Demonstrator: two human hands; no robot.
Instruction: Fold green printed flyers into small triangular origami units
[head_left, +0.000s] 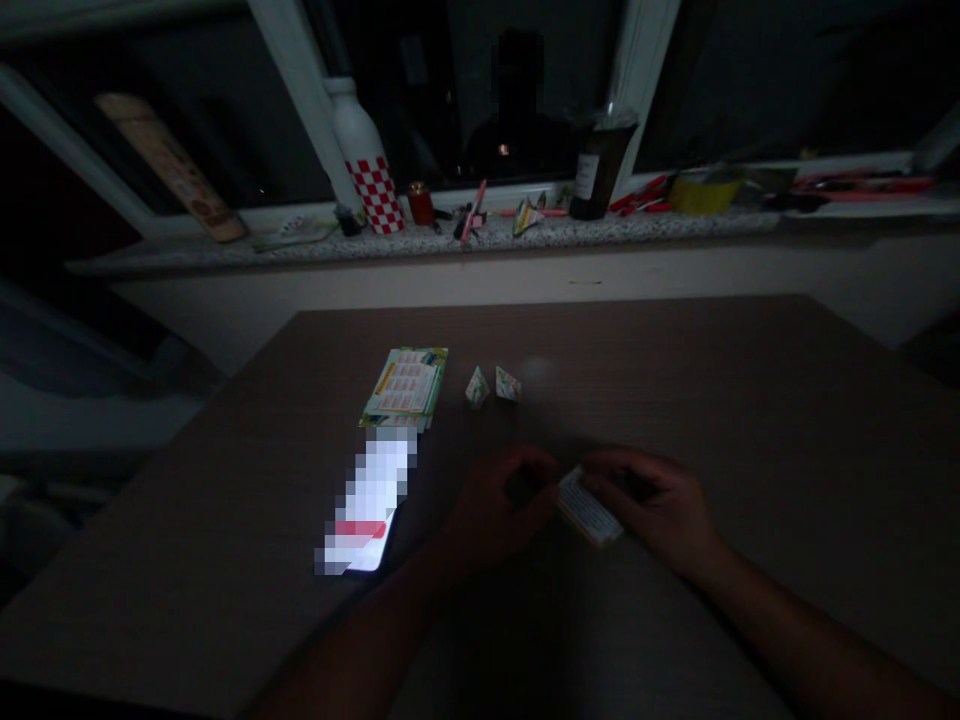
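Observation:
A small folded piece of printed paper (589, 513) lies tilted between my hands, low over the table or resting on it; I cannot tell which. My left hand (510, 500) pinches its upper left corner between thumb and fingers. On the paper's upper right edge, my right hand (652, 500) is closed with the thumb over the printed face. Farther up the table stand two small folded paper pieces, one on the left (477, 387) and one on the right (508, 385). Dim light hides the fine detail of my fingers.
Left of my hands lies a lit phone (371, 500), just below a stack of printed sheets (405, 385). Along the windowsill (495, 238) stand a red-checked white bottle (367, 160), a dark bottle (592, 170) and a tall tan cylinder (172, 170), among several small items.

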